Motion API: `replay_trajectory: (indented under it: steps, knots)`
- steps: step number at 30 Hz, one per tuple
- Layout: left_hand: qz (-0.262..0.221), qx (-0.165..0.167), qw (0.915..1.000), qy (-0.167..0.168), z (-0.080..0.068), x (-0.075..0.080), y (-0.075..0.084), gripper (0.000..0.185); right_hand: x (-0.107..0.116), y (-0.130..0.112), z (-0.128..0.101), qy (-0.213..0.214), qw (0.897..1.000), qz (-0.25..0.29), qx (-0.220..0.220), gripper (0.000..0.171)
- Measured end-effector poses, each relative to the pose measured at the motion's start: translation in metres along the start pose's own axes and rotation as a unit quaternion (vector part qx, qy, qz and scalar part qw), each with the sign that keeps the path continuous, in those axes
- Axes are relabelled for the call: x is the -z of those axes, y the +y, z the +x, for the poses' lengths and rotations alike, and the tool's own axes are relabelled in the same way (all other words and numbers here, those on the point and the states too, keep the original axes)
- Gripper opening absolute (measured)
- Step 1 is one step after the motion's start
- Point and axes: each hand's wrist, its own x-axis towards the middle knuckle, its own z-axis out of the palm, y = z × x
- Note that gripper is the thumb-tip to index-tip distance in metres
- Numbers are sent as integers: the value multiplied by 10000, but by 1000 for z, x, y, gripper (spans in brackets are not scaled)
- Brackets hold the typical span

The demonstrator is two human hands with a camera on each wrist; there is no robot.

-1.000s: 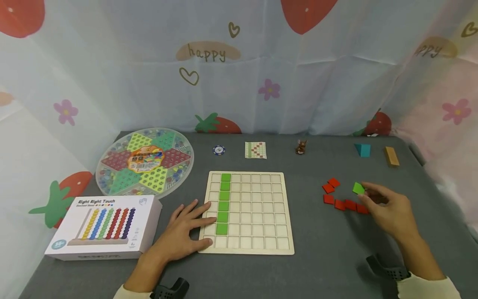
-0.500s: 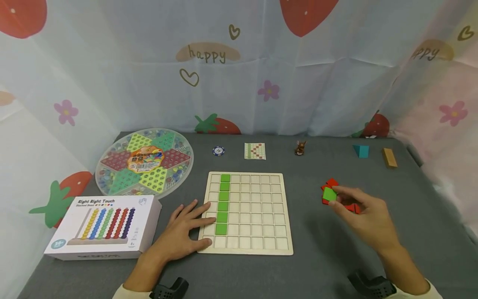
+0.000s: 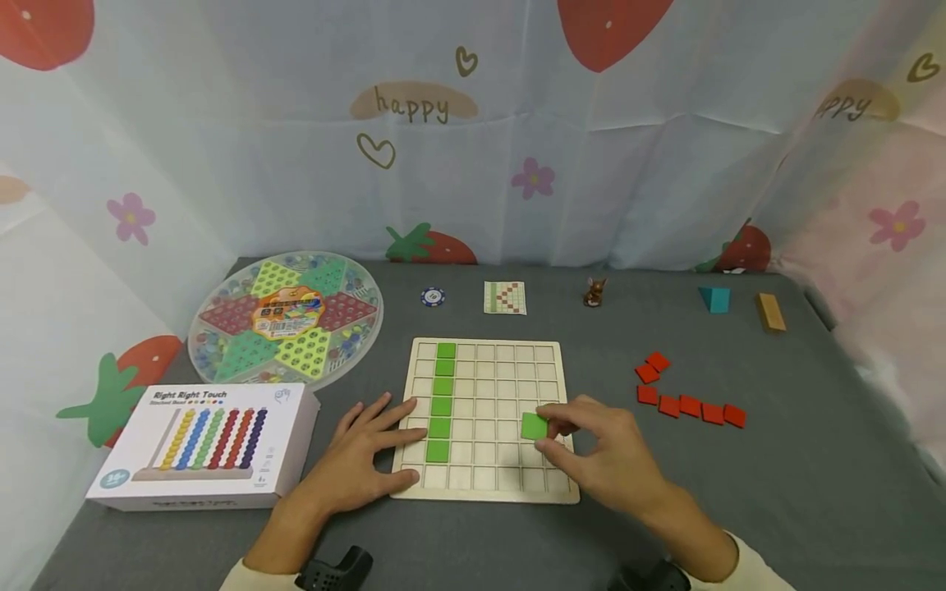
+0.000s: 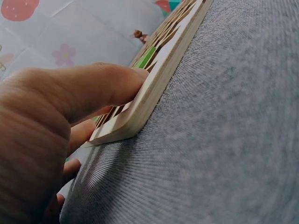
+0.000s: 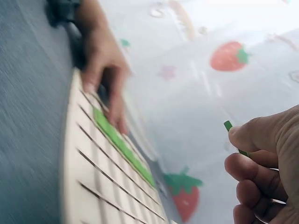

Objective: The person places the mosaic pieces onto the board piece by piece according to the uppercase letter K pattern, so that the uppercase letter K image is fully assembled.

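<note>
While the left hand (image 3: 355,464) lies flat on the board (image 3: 488,488), the right hand (image 3: 602,460) pinches — apparently edgewise — a green tile (image 3: 534,426).

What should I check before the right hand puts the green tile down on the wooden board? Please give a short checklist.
1. Right hand pinches the green tile: ok.
2. Tile is over the wooden board: ok.
3. Left hand rests flat on the board's left edge, steadying it: ok.
4. Cells on the right side of the board are free: ok.
5. Tile is lined up square with one cell: cannot tell.
6. Green column lies flat in its cells: ok.
</note>
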Motion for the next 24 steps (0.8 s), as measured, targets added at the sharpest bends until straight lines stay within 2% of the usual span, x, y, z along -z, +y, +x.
replay_trajectory:
  steps: [3, 14, 20, 24]
  knots:
    - [21, -3, 10000, 21, 0, 0, 0, 52, -18, -2, 1, -266, 9996, 98, 4, 33]
    - [15, -74, 9999, 119, -1, -3, -2, 52, -71, -5, 9, -1292, 9912, -193, -210, 24]
    - [52, -60, 9999, 104, -1, -2, -2, 52, -92, -2, 12, -1631, 9850, -492, -278, 22]
    - [95, -74, 9999, 99, 0, -2, -1, 52, -102, -2, 12, -1901, 9775, -883, -228, 21]
